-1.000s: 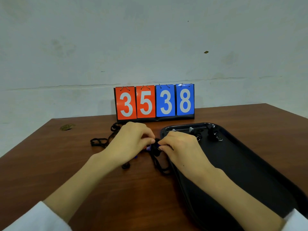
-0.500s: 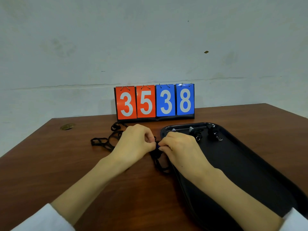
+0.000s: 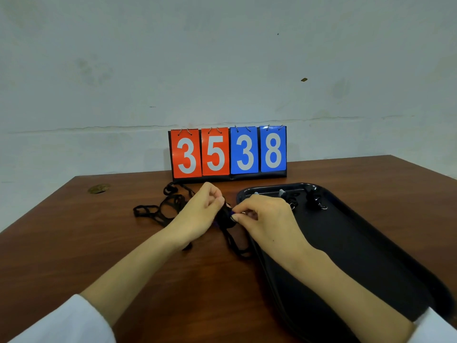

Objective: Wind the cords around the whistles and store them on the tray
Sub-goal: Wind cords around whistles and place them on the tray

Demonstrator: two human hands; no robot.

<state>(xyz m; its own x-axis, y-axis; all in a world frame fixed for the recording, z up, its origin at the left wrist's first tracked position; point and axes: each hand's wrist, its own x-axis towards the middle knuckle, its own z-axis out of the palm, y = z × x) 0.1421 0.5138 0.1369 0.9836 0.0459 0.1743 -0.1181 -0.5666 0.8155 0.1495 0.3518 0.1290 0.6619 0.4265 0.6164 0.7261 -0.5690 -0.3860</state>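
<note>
clearly the winding step is in hand. loose cords [image 3: 158,211] lie on the desk [image 3: 74,243] at left. the left grip [image 3: 197,216] pinches a purple whistle [image 3: 226,216], held above the desk. the right grip [image 3: 267,219] pinches its black cord against it. next, i judge: wrap the trailing loop [image 3: 237,246] tight, then set the bundle in the tray [image 3: 371,256] by the wound whistles [image 3: 313,200]. flip cards [image 3: 228,152] read 35 red, 38 blue.
</note>
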